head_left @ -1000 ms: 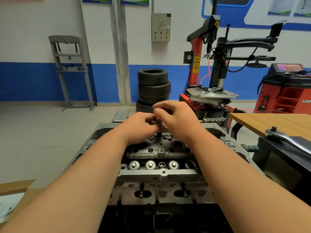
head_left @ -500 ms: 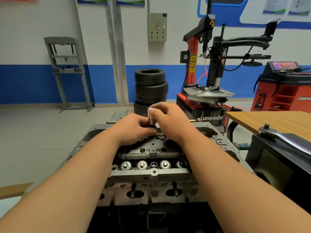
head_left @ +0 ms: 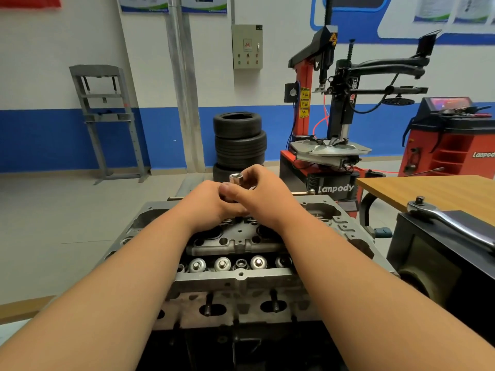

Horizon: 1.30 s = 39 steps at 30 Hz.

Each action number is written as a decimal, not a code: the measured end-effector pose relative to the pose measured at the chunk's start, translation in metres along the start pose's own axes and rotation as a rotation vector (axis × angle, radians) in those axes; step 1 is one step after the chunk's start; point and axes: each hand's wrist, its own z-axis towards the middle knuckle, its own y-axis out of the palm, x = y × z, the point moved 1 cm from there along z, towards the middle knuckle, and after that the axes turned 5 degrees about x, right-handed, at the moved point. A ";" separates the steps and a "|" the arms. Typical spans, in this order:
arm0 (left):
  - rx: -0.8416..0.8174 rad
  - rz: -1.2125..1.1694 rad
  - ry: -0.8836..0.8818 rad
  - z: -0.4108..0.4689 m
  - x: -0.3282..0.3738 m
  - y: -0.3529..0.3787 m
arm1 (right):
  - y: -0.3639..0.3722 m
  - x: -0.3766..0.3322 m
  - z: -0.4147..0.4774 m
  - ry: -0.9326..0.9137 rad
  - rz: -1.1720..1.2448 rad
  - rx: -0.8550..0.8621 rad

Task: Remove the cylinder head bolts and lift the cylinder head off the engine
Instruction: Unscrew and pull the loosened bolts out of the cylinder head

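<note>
Head view is showing two bare forearms extending forward over the cylinder head (head_left: 241, 279), which is sitting on top of the engine directly below the camera. On its near face two dark studs (head_left: 207, 307) are sticking out of oval ports, and just behind them a row of shiny round caps (head_left: 222, 263) is lying across its top. Over the far half of the cylinder head the left hand (head_left: 206, 203) and the right hand (head_left: 267, 195) are meeting with fingers curled, both pinching a chrome socket (head_left: 236, 178). The socket is standing upright, open end up. Fingers are hiding its lower part, so contact with the cylinder head cannot be told. Right of the cylinder head a ratchet wrench (head_left: 450, 223) is lying on a dark box (head_left: 439, 263), with a wooden table (head_left: 428, 191) behind it. Beyond the cylinder head a stack of tyres (head_left: 239, 140) is standing, and a red tyre changer (head_left: 332, 129) is standing farther right.
</note>
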 end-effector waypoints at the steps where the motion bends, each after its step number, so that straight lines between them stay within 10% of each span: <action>1: 0.002 0.012 -0.004 0.001 0.000 0.002 | 0.000 0.000 0.001 0.006 0.000 0.024; 39: 0.044 0.066 -0.050 -0.002 -0.002 0.003 | -0.003 0.001 0.002 -0.006 0.026 0.027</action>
